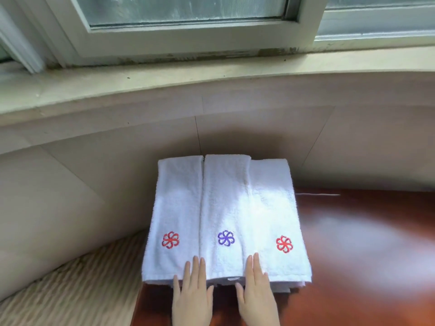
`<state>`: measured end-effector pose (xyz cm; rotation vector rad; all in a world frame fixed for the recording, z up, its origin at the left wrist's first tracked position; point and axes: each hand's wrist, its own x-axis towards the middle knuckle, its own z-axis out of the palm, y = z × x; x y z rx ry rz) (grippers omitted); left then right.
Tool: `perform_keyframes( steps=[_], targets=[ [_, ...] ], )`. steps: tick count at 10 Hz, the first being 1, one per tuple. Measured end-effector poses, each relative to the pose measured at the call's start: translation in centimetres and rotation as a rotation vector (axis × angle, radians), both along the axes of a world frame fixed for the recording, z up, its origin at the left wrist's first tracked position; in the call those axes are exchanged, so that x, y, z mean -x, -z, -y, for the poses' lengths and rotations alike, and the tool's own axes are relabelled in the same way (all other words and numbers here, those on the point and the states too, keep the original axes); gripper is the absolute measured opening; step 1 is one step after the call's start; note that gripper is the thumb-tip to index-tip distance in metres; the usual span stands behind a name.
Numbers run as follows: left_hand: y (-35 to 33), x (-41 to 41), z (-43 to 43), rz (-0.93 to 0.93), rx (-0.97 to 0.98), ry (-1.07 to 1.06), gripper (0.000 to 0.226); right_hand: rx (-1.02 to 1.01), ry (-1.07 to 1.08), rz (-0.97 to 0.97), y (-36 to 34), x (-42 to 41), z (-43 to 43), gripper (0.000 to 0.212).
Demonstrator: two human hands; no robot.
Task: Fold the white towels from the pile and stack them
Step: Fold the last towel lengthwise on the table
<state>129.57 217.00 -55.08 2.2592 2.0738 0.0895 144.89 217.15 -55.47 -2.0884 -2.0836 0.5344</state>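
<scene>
Folded white towels point(226, 208) lie on a reddish-brown wooden table point(364, 255), pushed up against the wall. Three folded strips show on top, side by side: the left and right ones carry a red flower emblem, the middle one a purple emblem point(226, 238). More folded layers show beneath at the near edge. My left hand point(193, 292) rests flat, fingers straight, on the near edge of the left and middle strips. My right hand point(255, 290) lies flat on the near edge between the middle and right strips. Neither hand grips anything.
A beige tiled wall point(117, 161) rises right behind the towels, with a stone sill and a window point(188, 10) above. A ribbed beige surface point(70, 290) lies left of the table. A thin white cord point(317, 194) runs along the table's far edge.
</scene>
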Motion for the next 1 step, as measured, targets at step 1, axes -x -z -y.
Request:
perform_keyframes(
  steps=[1],
  targets=[
    [-1.96, 0.07, 3.06, 0.064, 0.117, -0.042, 0.143, 0.178, -0.029, -0.004, -1.68, -0.57, 2.23, 0.080]
  ],
)
